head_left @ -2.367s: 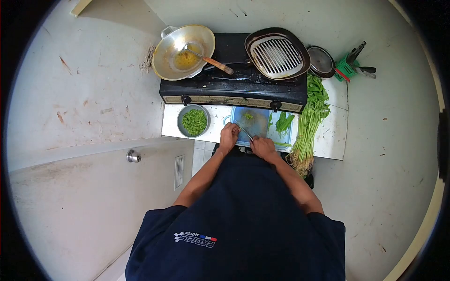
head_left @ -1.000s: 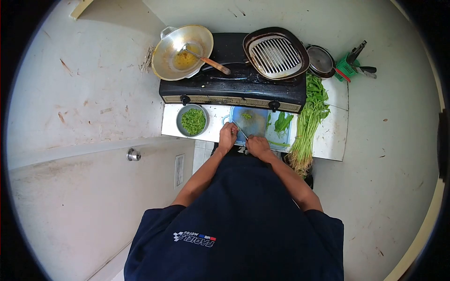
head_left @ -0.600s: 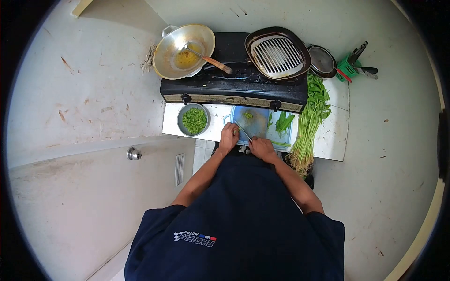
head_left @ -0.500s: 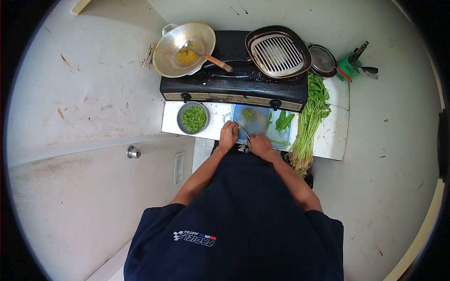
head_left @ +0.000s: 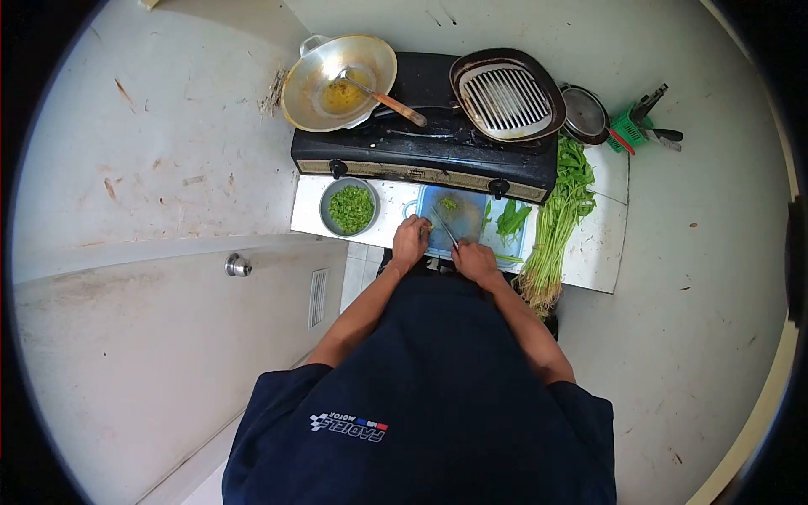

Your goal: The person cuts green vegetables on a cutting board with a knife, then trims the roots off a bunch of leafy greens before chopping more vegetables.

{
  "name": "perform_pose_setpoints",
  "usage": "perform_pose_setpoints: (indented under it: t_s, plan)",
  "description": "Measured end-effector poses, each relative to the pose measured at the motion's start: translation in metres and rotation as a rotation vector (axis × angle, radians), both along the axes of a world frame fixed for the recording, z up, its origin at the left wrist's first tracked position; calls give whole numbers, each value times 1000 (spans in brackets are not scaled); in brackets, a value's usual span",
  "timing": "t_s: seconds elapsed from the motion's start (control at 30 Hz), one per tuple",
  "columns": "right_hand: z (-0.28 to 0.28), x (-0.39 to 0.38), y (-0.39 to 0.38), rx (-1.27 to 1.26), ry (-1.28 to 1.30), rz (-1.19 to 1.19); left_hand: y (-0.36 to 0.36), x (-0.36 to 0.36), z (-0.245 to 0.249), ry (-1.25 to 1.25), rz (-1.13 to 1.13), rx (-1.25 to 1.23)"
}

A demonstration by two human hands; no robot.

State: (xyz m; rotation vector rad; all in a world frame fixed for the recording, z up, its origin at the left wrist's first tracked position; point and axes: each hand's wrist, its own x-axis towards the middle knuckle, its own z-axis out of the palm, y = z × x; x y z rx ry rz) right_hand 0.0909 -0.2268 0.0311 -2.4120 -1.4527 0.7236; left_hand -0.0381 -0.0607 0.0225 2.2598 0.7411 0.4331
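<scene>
Knife (head_left: 444, 223): slim, straight metal blade, slanting over the blue board in the middle of the frame, its tip toward the upper left.
Right hand (head_left: 477, 263): fingers closed around the knife's grip, just right of the frame's centre; the grip is mostly covered.
Left hand (head_left: 410, 241): fingers curled together on a small pale-green piece (head_left: 430, 225) at their tips, near the blade; its exact shape is too small to tell.
Cutting board (head_left: 471, 223): smooth blue, rectangular, with a looped handle at its left end; it lies on the white, flat-topped table (head_left: 596, 240).
On the board: a little heap of finely chopped greens (head_left: 449, 204) above the blade, and limp, flat leaves (head_left: 511, 220) toward the right end.
Bowl (head_left: 376, 220): round, grey, left of the board, filled with moist-looking green bits (head_left: 350, 209).
Bunch (head_left: 555, 227): right of the board, crinkled leaves above, long pale stems, stringy brownish roots hanging past the table's edge.
Stove (head_left: 438, 156): black, boxy, upper middle, bearing a rounded metal wok (head_left: 301, 94) and a dark, ridged grill pan (head_left: 554, 88).
</scene>
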Motion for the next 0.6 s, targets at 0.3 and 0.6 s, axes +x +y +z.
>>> perform_pose_setpoints:
  t_s: [0.3,0.6]
  plan:
    - [-3,6,7,-3,8,-15,3,-2,-7,17,-23,1]
    - [1,-5,5,7,22,72,3,0,-7,36,5,-10]
